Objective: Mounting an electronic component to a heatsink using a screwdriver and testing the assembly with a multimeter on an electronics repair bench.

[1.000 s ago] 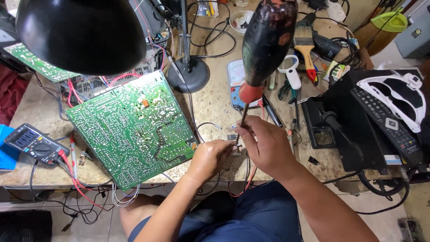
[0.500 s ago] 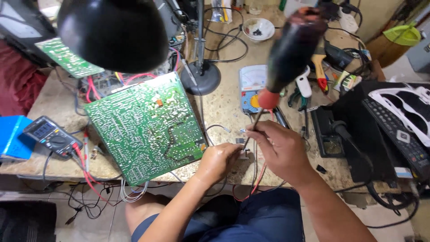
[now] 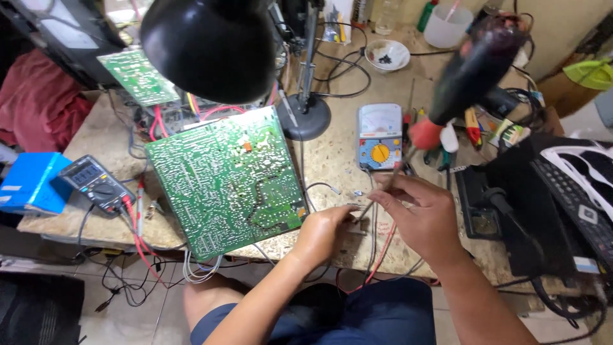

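Note:
My right hand (image 3: 423, 220) grips a soldering iron (image 3: 469, 70) low on its thin shaft; its dark handle with a red collar is blurred and leans up to the right. The tip points down at a small part (image 3: 355, 225) near the table's front edge. My left hand (image 3: 324, 233) pinches or steadies that part on the tabletop, fingers closed around it. A large green circuit board (image 3: 223, 179) lies solder side up just left of my left hand, with thin wires running from it toward the part.
A black desk lamp (image 3: 211, 45) hangs over the board, its base (image 3: 305, 118) behind it. An analogue meter (image 3: 380, 137) lies behind my hands, a digital meter (image 3: 96, 182) and blue box (image 3: 29, 182) at left. Black equipment (image 3: 549, 211) crowds the right; hand tools (image 3: 476, 128) lie behind.
The soldering iron's handle has swung from upright to leaning right. Both hands stay at the small part by the table edge, and the view has shifted left and closer.

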